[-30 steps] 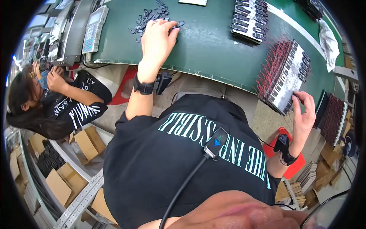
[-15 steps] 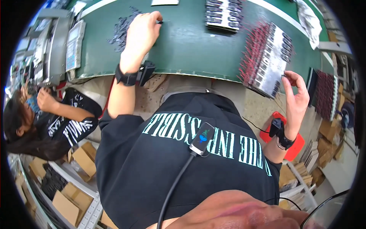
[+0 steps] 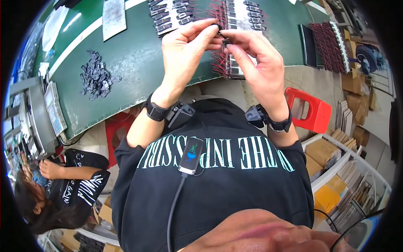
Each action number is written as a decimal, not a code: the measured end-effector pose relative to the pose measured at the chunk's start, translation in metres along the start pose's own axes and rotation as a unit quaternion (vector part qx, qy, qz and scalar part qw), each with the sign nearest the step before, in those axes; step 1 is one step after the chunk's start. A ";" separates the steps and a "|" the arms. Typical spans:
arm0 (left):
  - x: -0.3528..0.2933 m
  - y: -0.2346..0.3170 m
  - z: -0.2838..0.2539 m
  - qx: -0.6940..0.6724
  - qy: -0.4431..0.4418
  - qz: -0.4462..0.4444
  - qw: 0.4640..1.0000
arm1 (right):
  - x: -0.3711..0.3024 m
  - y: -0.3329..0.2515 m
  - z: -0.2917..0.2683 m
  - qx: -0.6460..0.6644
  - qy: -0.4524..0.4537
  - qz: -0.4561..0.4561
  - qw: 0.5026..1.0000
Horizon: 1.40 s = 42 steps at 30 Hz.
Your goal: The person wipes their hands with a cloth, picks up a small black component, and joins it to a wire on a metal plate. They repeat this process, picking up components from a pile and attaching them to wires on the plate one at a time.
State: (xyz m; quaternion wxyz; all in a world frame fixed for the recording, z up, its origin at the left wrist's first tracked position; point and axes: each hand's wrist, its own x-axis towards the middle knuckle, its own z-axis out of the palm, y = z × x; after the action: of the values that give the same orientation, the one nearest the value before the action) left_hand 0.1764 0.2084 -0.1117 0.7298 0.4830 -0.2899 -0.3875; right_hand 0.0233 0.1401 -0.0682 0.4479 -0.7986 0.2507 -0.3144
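Observation:
Both hands meet above the near edge of the green table (image 3: 142, 59). My left hand (image 3: 182, 54) pinches a small black plastic part (image 3: 218, 27) between thumb and fingertips. Just beside it, my right hand (image 3: 266, 59) grips another small black part (image 3: 226, 42); the two pieces are close together, and fingers partly hide where they meet. Behind the hands lies a white board (image 3: 238, 17) bearing rows of black parts with red wires. A loose pile of small black plastic parts (image 3: 98, 77) lies left of my left hand.
A second board (image 3: 170, 14) with black parts is at the back, near a pale flat plate (image 3: 113, 21). Red-wired pieces (image 3: 329, 46) stand at the right end. A red stool (image 3: 310, 110) is below right. Another person (image 3: 79, 176) works at left, by a keypad device (image 3: 55, 107).
My left hand has left the pile and moved right; my right hand has come left from the wired board's edge. They are now together, and the view has turned.

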 end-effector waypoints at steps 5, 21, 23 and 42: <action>-0.010 -0.007 0.008 -0.009 -0.014 -0.063 0.998 | 0.005 0.021 -0.001 0.006 0.055 -0.040 0.998; -0.012 -0.007 0.009 -0.040 -0.034 -0.117 0.992 | 0.010 0.024 -0.008 -0.037 0.017 0.024 0.999; -0.012 -0.008 0.009 -0.043 -0.036 -0.115 0.992 | 0.010 0.025 -0.008 -0.046 0.017 0.026 0.998; -0.014 -0.015 0.015 -0.067 -0.037 -0.110 0.991 | -0.003 0.035 -0.014 -0.172 0.045 -0.120 0.977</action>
State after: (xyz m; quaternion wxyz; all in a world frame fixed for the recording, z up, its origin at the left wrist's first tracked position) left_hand 0.1525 0.2100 -0.1209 0.7023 0.4471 -0.2350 -0.5016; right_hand 0.0072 0.1174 -0.0943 0.2513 -0.8730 0.2228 -0.3538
